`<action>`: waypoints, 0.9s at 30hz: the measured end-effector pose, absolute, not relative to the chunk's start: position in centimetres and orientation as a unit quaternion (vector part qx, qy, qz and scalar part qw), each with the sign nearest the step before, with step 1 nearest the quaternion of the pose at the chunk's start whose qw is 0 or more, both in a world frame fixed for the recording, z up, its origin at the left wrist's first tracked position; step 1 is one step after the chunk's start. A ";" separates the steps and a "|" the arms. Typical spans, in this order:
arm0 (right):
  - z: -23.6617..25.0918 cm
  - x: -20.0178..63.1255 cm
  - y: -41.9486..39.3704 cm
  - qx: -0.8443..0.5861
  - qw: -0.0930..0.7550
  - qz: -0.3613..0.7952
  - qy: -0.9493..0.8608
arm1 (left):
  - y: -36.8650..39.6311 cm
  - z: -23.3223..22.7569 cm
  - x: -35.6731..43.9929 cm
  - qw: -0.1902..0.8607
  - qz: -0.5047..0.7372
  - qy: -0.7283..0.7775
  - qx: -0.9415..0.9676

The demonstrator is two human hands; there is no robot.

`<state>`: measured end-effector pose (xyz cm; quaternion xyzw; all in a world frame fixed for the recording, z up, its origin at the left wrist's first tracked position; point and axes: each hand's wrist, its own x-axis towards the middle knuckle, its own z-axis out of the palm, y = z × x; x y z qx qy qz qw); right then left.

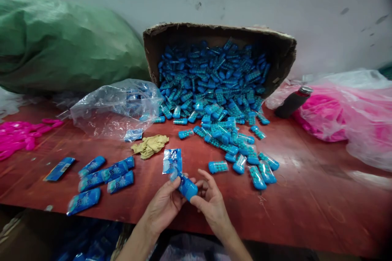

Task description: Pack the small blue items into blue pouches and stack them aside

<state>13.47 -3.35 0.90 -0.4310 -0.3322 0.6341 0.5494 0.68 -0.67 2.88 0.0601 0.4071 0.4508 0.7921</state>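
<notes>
Between fingers (171, 186), over red table (306, 200), blue container (188, 188)

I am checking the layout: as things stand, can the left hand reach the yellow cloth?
Probably yes: the yellow cloth lies ahead of the left hand, with only bare red table between them. However, this hand holds a blue container, which it should likely release first.

Workshop or packing room: tipped cardboard box (283, 59) heaped with blue packets (214, 77), bulging green sack (67, 49), scratched red tabletop (306, 200).
</notes>
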 end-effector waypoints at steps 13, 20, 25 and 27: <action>0.7 14.4 -2.7 -0.399 0.503 0.668 -0.377 | -0.6 2.7 0.6 0.827 0.420 0.364 0.086; 0.9 14.5 -2.5 -0.399 0.491 0.679 -0.372 | -1.0 2.8 0.9 0.816 0.429 0.381 0.077; 1.0 14.5 -2.2 -0.387 0.486 0.688 -0.375 | -1.1 3.0 1.3 0.803 0.438 0.396 0.074; 1.0 14.5 -2.1 -0.387 0.485 0.689 -0.375 | -1.2 3.0 1.6 0.793 0.448 0.406 0.074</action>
